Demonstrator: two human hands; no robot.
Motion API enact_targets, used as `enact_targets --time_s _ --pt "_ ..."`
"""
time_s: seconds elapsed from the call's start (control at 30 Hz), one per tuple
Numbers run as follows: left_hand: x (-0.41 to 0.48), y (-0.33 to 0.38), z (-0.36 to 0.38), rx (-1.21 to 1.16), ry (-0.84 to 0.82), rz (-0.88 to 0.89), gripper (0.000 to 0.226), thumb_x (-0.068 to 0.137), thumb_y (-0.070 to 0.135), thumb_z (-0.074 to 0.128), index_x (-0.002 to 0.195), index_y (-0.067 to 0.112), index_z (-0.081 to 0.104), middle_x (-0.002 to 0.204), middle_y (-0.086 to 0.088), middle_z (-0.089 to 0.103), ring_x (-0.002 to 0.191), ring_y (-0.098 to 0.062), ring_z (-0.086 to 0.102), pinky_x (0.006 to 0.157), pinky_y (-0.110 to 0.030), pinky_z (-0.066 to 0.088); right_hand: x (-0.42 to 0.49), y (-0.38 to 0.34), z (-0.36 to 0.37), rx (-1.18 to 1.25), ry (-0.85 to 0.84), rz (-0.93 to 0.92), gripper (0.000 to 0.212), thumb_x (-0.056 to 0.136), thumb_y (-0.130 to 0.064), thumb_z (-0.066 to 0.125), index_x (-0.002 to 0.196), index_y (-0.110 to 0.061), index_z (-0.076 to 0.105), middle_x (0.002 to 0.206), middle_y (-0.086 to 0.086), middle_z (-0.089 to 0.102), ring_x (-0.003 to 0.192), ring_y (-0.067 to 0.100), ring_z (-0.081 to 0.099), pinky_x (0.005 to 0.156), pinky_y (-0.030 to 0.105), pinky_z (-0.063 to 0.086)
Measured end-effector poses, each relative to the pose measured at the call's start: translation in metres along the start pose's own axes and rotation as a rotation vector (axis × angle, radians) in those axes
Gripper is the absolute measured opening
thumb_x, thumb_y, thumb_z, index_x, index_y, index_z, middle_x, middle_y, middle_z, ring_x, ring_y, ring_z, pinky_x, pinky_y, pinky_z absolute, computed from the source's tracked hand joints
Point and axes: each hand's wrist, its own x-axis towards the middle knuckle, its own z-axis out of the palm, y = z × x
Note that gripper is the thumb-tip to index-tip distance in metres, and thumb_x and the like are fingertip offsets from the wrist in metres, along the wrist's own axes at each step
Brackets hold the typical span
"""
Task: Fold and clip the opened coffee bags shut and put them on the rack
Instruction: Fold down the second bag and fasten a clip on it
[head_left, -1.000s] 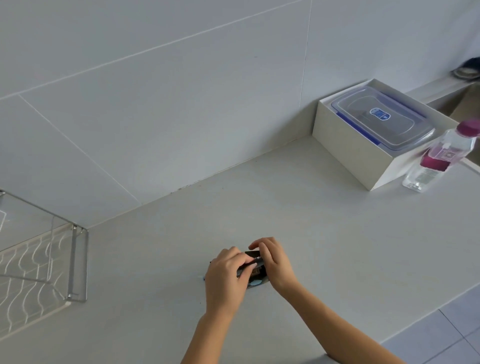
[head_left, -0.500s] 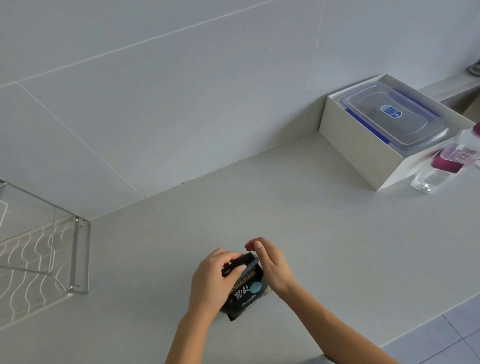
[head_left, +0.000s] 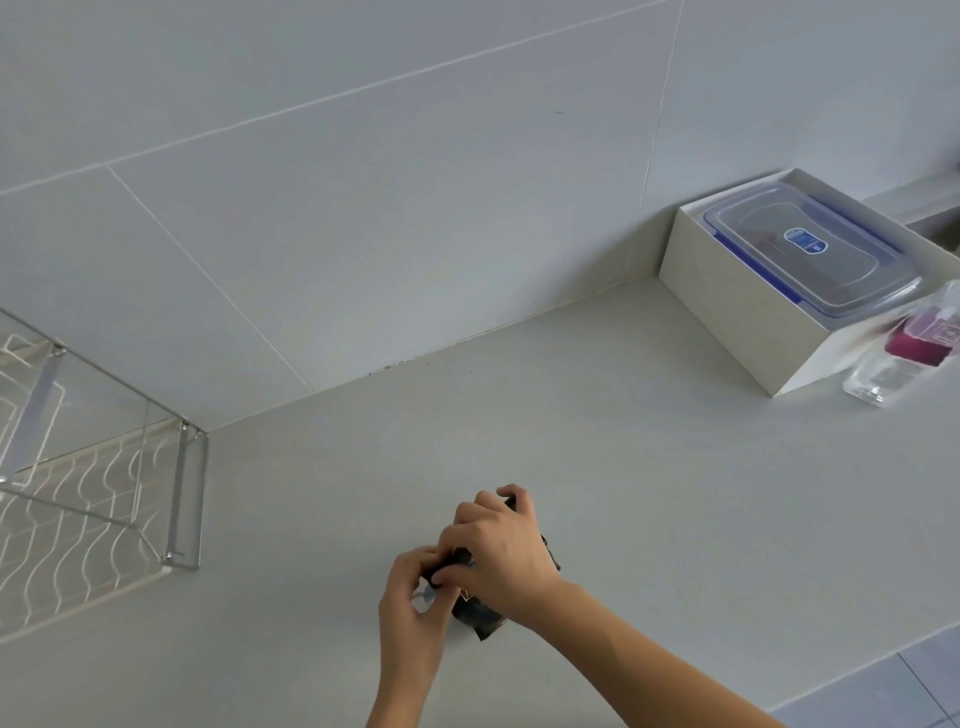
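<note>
Two hands hold a small, shiny black coffee bag (head_left: 478, 618) on the smooth pale counter (head_left: 649, 493).
The left hand (head_left: 413, 603) pinches the bag's side and the right hand (head_left: 501, 551) curls over its top. The bag sits well apart from the thin silver wire rack (head_left: 182, 493) with wavy bars. A moment ago the right hand was beside the bag, and more of its front showed.

My black foil coffee bag (head_left: 475, 613) carries a pale blue round patch and pale print. The light grey stone bench (head_left: 623, 441) meets a paler grey tiled wall (head_left: 363, 208) with thin white joints. The silver wire rack (head_left: 182, 493) has wavy rows. The cream cardboard box (head_left: 727, 312) holds a clear plastic container (head_left: 831, 260) with blue edging and a blue label. The clear plastic bottle (head_left: 914, 343) shows magenta.
</note>
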Motion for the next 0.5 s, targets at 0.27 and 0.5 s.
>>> enact_targets --time_s 0.27,0.5 --pt "-0.005 0.002 0.009 -0.020 -0.023 0.027 0.036 0.078 0.003 0.070 0.085 0.038 0.066 0.100 0.007 0.068 0.101 -0.008 0.061 0.075 -0.010 0.048 -0.016 0.011 0.006 0.222 0.181 0.079 0.023 0.075 -0.047 0.065 0.068 -0.025 0.069 0.073 -0.010 0.065 0.076 0.006 0.046 0.089 0.029 0.022" --pt "0.001 -0.002 0.010 -0.081 -0.059 0.033 0.033 0.078 0.000 0.069 0.106 0.018 0.067 0.109 -0.001 0.069 0.104 -0.012 0.063 0.082 -0.012 0.050 -0.013 0.017 -0.001 0.233 0.175 0.068 0.017 0.078 -0.043 0.065 0.071 -0.028 0.068 0.075 -0.011 0.063 0.073 0.000 0.045 0.093 0.028 0.024"
